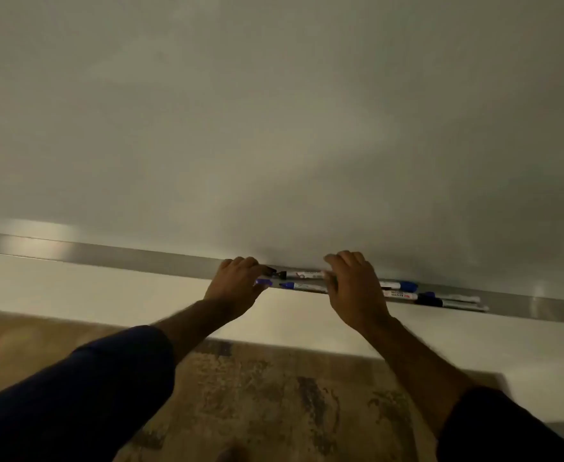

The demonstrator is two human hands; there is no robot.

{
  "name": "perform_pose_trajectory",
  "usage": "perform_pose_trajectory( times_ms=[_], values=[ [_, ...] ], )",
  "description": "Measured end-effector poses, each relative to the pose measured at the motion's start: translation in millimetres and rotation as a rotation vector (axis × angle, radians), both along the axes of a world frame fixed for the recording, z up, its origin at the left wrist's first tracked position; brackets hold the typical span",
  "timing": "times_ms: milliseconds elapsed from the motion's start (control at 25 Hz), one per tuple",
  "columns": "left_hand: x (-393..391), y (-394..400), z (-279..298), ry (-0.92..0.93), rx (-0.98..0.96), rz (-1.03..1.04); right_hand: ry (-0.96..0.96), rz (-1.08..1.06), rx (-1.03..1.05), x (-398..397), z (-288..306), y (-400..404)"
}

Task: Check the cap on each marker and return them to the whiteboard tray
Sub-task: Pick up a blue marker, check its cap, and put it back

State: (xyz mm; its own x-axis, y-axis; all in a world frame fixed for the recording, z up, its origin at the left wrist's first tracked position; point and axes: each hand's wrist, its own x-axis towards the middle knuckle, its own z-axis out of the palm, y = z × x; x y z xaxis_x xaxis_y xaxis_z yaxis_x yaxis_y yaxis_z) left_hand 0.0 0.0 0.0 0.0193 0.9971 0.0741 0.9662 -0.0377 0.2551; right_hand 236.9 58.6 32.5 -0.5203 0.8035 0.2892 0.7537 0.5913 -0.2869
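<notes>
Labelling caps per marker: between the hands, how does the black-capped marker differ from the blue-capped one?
The white-barrelled black-capped marker lies nearer the whiteboard; the white-barrelled blue-capped marker lies nearer the metal tray's front edge. The left hand pinches the black cap, while a separate blue cap sits in that hand just left of the blue-capped marker. Both lie lengthwise, caps pointing left, with their other ends under the right hand.

Dim, soft blur, wide-angle distortion
</notes>
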Motion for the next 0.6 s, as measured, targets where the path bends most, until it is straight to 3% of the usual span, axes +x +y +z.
perform_pose_trajectory(
  times_ms=[240, 400, 600],
  values=[
    [-6, 3, -23, 0.000, -0.074, 0.045, -0.121, 0.090, -0.159, -21, -40, 1],
    [-7, 8, -26, -0.007, -0.082, 0.050, -0.342, 0.042, -0.251, -30, -57, 5],
    [-3, 17, -25, -0.020, -0.056, 0.043, -0.385, 0.004, -0.206, -35, -66, 10]
  ],
)
